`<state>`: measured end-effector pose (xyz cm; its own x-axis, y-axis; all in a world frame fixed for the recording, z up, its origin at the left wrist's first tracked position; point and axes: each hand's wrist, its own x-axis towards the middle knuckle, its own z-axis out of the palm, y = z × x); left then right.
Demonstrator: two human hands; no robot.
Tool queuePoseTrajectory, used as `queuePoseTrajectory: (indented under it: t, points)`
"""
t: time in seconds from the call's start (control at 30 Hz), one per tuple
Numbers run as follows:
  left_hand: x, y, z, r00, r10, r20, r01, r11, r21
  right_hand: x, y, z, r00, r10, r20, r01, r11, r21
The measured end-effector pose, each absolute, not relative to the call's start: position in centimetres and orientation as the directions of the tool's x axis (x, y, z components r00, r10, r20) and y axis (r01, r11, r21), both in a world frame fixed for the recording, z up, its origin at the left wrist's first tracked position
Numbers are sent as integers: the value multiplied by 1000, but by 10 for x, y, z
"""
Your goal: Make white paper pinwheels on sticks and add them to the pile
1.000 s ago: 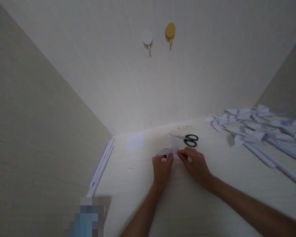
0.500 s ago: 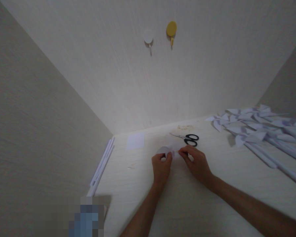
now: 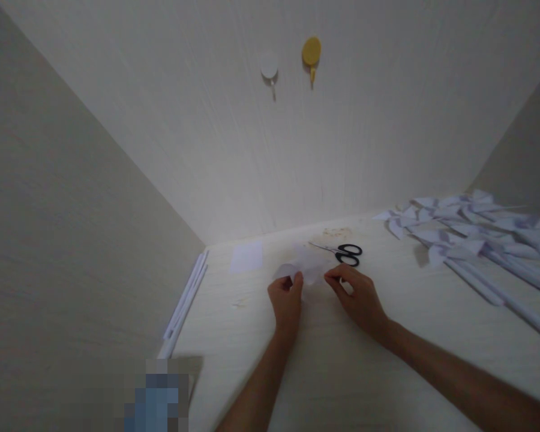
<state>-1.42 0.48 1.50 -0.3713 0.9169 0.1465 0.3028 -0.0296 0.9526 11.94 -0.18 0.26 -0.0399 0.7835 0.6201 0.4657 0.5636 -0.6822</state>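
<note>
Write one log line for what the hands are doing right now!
left hand: pinching small white paper piece | right hand: fingertips at paper | black-handled scissors: just behind on pale table

Pale table: scissors, paper pinwheels

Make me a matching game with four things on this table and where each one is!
Things:
1. scissors
2. paper piece
3. white rods
4. paper pinwheels

Places:
A. along the left wall
B. heaped at the table's right side
C. between the left hand and right hand
D. just behind the right hand, near the back wall

Pairs: 1-D, 2-C, 3-A, 4-B
</note>
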Motion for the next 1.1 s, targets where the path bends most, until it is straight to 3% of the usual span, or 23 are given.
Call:
queuePoseTrajectory:
  t: [0.17,0.3,0.47,0.77,1.1]
  points:
    - [-15,6,13,-418,905,79,222,18,975,120,3,0,9,861,509,400,464,-791]
    - [-16,7,10,-403,913,57,197,25,980,120,8,-4,-4,935,355,229,347,-909]
    - [-14,5,12,-351,934,70,213,7,977,119,6,-7,-106,929,355,157,368,-916]
    - [-12,5,15,-321,945,56,183,4,983,117,1,1,-201,829,522,333,559,-760]
    - [-10,5,13,-282,959,31,143,11,990,114,-5,-5,-275,793,544,581,588,-564]
